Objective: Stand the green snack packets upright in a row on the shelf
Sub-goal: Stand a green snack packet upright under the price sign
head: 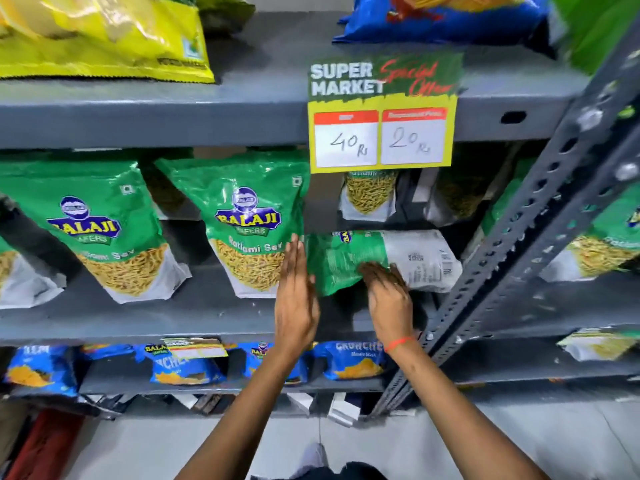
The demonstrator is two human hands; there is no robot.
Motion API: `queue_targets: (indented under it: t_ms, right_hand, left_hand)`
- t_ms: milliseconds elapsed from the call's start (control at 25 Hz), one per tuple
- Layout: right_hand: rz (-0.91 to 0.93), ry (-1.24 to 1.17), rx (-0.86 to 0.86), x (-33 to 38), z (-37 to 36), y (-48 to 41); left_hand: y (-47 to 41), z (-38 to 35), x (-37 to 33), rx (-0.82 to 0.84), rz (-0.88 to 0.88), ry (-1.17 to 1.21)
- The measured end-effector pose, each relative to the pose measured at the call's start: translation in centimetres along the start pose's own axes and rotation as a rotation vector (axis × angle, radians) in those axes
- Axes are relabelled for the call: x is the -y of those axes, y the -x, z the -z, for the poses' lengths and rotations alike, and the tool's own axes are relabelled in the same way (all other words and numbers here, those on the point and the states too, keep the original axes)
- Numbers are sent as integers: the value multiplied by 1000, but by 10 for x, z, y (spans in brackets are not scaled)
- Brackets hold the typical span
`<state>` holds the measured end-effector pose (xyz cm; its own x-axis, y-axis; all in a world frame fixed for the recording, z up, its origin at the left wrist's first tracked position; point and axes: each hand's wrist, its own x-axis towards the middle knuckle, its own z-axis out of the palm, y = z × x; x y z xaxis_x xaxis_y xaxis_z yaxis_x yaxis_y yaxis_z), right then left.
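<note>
Two green snack packets stand upright on the grey middle shelf (pixel 138 320): one at the left (pixel 100 230), one in the middle (pixel 249 220). A third green packet (pixel 346 261) lies on its side, back facing out, just right of the middle one. My right hand (pixel 388 296) presses on its lower edge with fingers curled over it. My left hand (pixel 296 292) is flat and open, edge-on between the middle packet and the lying one, touching the lying packet's left end. More green packets (pixel 370 192) stand deeper on the shelf, partly hidden by a price sign.
A yellow price sign (pixel 381 133) hangs from the shelf above. A slotted grey upright post (pixel 540 220) stands close on the right, with more green packets (pixel 602 244) beyond it. Blue packets (pixel 349 362) fill the shelf below; yellow (pixel 104 36) and blue bags lie above.
</note>
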<state>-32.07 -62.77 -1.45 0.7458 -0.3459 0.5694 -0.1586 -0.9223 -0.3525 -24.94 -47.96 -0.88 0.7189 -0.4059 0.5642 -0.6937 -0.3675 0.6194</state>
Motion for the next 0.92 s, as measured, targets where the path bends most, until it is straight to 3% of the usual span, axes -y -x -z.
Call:
queue_targets:
  t_ms: [80, 240, 480, 640, 800, 920]
  right_hand:
    - [-162, -164, -116, 1, 5, -12]
    - [-344, -446, -322, 5, 22, -39]
    - [-448, -629, -510, 2, 35, -79]
    - [-534, -843, -504, -10, 32, -105]
    - [-707, -1145, -556, -11, 17, -115]
    - [-776, -1113, -577, -26, 7, -119]
  left_hand:
    - [5, -12, -7, -14, 15, 122]
    - [2, -38, -19, -36, 289, 383]
    - [-59, -67, -19, 219, 609, 627]
    - [-85, -73, -12, 160, 588, 772]
    - [-96, -63, -11, 10, 533, 745]
    - [-105, -58, -12, -56, 454, 648]
